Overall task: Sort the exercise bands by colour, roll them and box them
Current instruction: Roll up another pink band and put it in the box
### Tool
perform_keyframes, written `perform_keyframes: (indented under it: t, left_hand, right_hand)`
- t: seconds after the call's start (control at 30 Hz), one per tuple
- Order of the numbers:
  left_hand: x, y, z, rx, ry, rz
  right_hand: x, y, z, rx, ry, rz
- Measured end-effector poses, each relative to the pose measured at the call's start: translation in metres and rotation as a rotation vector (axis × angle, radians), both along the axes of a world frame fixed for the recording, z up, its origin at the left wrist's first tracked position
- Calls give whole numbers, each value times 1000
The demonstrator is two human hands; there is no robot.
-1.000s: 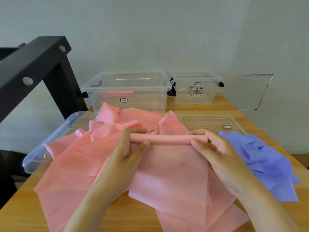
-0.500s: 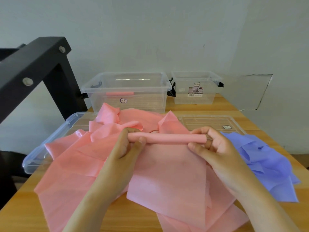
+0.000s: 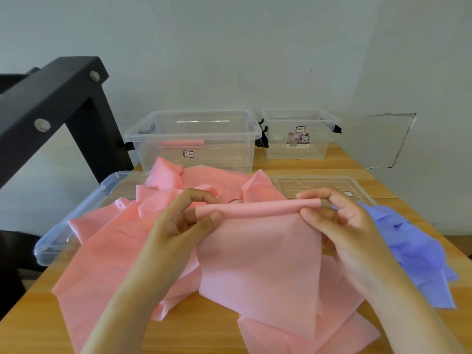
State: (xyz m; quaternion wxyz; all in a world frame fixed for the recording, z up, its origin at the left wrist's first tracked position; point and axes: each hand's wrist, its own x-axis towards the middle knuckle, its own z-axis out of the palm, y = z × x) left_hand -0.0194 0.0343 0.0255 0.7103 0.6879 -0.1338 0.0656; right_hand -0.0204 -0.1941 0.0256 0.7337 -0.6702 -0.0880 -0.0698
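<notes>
A pink band [image 3: 258,264] hangs in front of me, its top edge wound into a thin roll [image 3: 258,208]. My left hand [image 3: 184,221] pinches the roll's left end and my right hand [image 3: 342,226] pinches its right end, both lifted above the table. Under it lies a heap of loose pink bands [image 3: 107,251]. Blue bands [image 3: 413,249] are piled at the right. The large clear box [image 3: 194,139] at the back holds one rolled pink band [image 3: 182,143]. A smaller clear box [image 3: 298,134] stands to its right.
Two clear lids lie flat on the wooden table: one at the left edge [image 3: 71,231], partly under the pink heap, one at the right [image 3: 319,185] behind my right hand. A black metal frame [image 3: 51,98] rises at the left. A wall closes the back.
Both hands have raised the roll a little and turned it, so slightly more of the pink band is wound up. Nothing else moved.
</notes>
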Motion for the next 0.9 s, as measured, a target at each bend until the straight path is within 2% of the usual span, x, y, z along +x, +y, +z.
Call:
perform_keyframes:
  t: [0.2,0.37,0.7,0.9]
  left_hand:
    - [6,6,-2,-143,104,-67]
    - [5,3,-8,43,55,68]
    - [3,2,-6,0,82,-25]
    - [4,8,-6,3,154,-57]
  right_hand:
    - [-2,-2,2,19,13,51]
    - [-2,1,-1,-72,-59,-26]
    - [-1,2,-2,-80,-61,-50]
    - [-4,2,1,-50,-34,41]
